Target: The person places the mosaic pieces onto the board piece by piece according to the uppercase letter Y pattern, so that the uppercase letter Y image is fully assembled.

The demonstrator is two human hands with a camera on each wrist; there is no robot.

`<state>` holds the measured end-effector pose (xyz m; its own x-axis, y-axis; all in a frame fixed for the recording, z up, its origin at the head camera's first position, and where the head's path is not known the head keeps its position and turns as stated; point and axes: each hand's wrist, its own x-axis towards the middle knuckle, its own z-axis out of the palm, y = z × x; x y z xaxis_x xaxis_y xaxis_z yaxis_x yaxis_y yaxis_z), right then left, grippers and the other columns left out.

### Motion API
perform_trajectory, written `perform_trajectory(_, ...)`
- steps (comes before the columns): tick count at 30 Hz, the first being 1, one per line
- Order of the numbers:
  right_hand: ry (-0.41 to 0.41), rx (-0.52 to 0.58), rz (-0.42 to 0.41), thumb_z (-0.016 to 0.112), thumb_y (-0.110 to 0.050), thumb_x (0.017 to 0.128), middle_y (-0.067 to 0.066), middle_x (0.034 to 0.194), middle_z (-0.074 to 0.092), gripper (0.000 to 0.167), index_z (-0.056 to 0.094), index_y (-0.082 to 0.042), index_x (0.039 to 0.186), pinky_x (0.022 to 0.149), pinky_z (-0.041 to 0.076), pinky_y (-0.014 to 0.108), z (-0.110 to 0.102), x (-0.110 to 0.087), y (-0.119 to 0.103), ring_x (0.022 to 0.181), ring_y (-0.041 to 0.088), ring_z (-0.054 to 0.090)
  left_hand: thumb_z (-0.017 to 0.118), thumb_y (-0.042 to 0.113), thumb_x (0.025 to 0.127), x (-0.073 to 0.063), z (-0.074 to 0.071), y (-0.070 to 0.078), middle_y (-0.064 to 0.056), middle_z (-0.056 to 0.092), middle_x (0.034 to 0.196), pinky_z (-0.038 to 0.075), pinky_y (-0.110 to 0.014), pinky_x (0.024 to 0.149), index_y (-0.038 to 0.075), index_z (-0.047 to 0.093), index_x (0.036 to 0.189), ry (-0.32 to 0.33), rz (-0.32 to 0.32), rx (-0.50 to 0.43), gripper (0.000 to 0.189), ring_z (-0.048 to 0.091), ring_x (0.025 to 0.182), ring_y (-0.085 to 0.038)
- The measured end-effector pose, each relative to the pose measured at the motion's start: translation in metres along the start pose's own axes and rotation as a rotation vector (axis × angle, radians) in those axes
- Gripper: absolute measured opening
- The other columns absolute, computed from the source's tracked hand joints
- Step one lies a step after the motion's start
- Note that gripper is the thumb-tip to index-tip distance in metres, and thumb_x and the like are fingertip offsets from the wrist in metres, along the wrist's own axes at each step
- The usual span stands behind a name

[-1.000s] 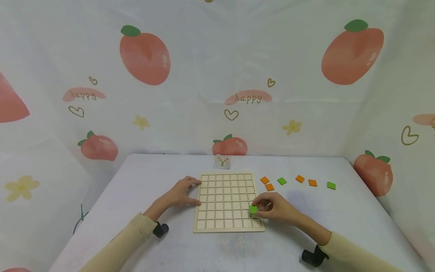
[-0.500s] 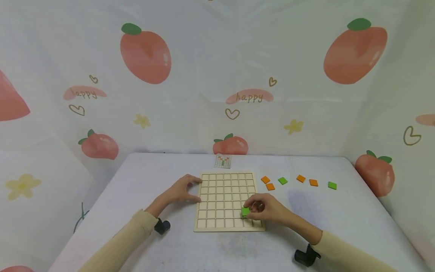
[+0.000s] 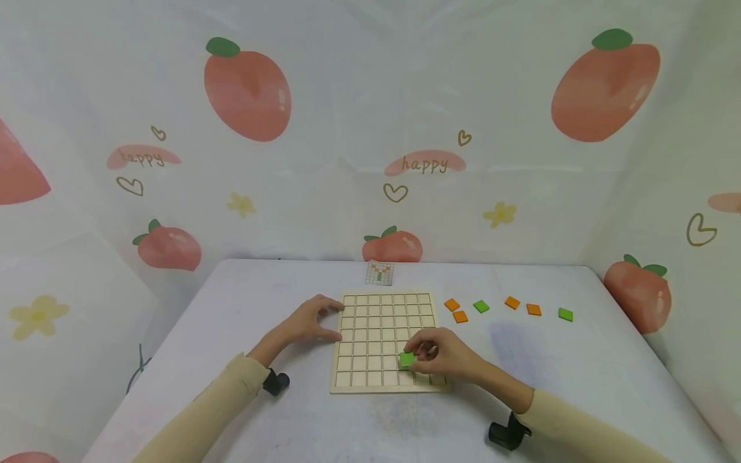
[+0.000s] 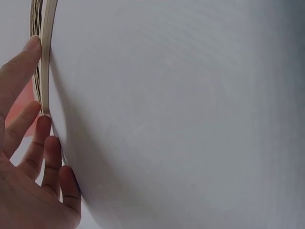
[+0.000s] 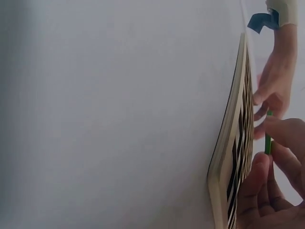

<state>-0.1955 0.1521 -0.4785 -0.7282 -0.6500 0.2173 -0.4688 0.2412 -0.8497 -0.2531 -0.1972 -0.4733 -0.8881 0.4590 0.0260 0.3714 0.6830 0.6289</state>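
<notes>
My right hand (image 3: 442,355) pinches a green square tile (image 3: 407,360) between thumb and fingers, over the lower right part of a wooden grid board (image 3: 361,390). In the right wrist view the tile (image 5: 268,138) is seen edge-on, above the board's surface. My left hand (image 3: 307,321) rests against the board's left side, thumb and fingers spread apart along the edge. The left wrist view shows its fingertips (image 4: 32,44) touching the board's rim (image 4: 46,62).
Right of the board lie several loose orange tiles (image 3: 512,302) and two green tiles (image 3: 481,306). Behind it a small card (image 3: 379,273) with a coloured grid pattern lies on the white table (image 3: 278,418). A printed curtain (image 3: 324,128) surrounds the table.
My right hand has moved left across the board with the green tile, from near its right edge. The left hand stays at the left edge.
</notes>
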Motion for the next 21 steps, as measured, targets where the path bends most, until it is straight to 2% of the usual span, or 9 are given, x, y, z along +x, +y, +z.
perform_trajectory(11,0.001,-0.037,0.05,0.086,-0.007,0.082,0.002,0.095,0.07,0.022,0.076,-0.006,0.101,0.067,0.054,0.027,0.021,0.016,-0.01,0.072,0.011,0.062,0.092,0.025,0.076,0.001,0.001,-0.003,-0.011,0.058,0.125,0.047,-0.049,0.096,0.004,0.064,0.131,-0.003,0.004,0.017,0.065,0.055,0.11,-0.031)
perform_trajectory(21,-0.006,-0.066,0.086,0.085,-0.008,0.082,0.0,0.092,0.066,0.02,0.076,-0.007,0.1,0.068,0.052,0.026,0.024,0.019,-0.014,0.074,0.012,0.061,0.091,0.025,0.077,0.001,0.001,0.001,-0.01,0.057,0.127,0.046,-0.047,0.098,0.007,0.064,0.132,-0.011,-0.025,0.027,0.065,0.055,0.112,-0.03)
